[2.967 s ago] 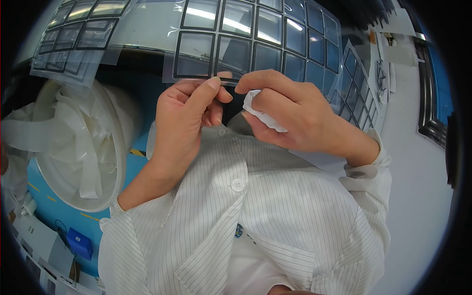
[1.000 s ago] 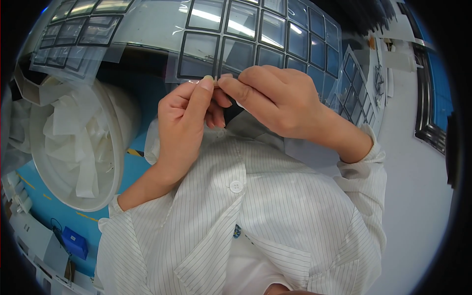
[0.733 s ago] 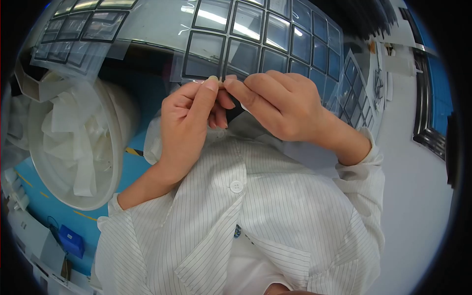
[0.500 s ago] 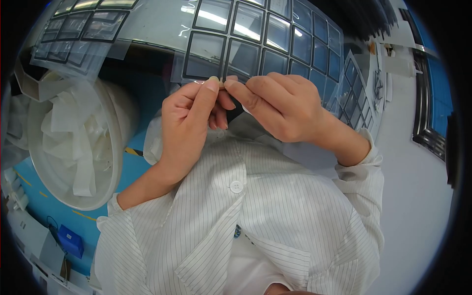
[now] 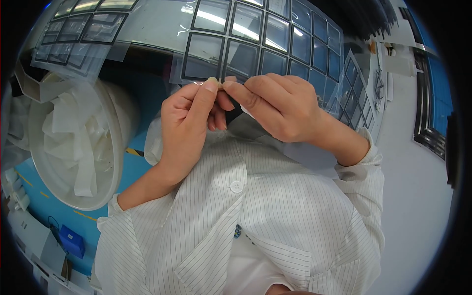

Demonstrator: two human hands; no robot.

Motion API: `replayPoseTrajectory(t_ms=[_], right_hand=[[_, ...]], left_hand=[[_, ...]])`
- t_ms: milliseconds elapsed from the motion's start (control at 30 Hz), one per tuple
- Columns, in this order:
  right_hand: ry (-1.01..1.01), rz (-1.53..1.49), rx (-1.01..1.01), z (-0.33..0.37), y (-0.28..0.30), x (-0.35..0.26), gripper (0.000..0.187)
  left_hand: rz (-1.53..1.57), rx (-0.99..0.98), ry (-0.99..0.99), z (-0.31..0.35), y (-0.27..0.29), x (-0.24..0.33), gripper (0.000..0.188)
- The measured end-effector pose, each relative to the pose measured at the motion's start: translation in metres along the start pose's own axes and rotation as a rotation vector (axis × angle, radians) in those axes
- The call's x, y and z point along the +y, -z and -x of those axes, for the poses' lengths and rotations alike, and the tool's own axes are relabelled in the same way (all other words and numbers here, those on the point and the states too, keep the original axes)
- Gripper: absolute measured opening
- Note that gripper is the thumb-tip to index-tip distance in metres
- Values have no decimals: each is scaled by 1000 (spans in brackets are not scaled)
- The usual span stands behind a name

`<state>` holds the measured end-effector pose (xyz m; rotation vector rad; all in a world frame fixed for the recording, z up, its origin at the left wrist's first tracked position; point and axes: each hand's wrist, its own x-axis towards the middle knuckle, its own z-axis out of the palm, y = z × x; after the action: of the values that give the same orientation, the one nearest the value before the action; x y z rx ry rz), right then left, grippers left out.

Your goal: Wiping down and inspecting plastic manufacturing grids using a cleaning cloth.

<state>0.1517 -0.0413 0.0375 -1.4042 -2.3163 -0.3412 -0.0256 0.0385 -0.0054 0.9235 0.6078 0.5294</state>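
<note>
A clear film sheet (image 5: 244, 43) carrying rows of black rectangular frames lies across the work surface, its near edge at my fingers. My left hand (image 5: 189, 115) is closed in a pinch at that edge, thumb on top, with shiny film beside the fingertips. Right against it, my right hand (image 5: 282, 105) is also closed, thumb and forefinger pressed together, their tips almost touching the left thumb. Whatever lies between the right fingertips is too small and hidden to make out.
At left stands a white bin (image 5: 115, 162) with crumpled translucent film strips (image 5: 84, 147). Another framed sheet (image 5: 81, 29) hangs over the table edge above it. More framed sheets (image 5: 356, 88) lie at right. A blue box (image 5: 72, 241) sits at lower left.
Almost nothing differs. Both hands keep their pinch at the sheet's near edge, with only a very slight shift of the fingers.
</note>
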Motion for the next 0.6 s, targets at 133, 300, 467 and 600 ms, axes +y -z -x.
replayPoseTrajectory(t_ms=[133,300,467,600], right_hand=[[-60,-68,1,0,-2,-1,35],[-140,-171,6,3,-3,-2,38],[-129,-149,32,4,-3,-2,40],[-128,-151,35,3,-4,-2,39]], left_hand=[[-5,13,8,1,-1,1,34],[2,4,3,1,-1,1,33],[8,1,0,0,-1,1,33],[-6,2,-1,1,0,0,33]])
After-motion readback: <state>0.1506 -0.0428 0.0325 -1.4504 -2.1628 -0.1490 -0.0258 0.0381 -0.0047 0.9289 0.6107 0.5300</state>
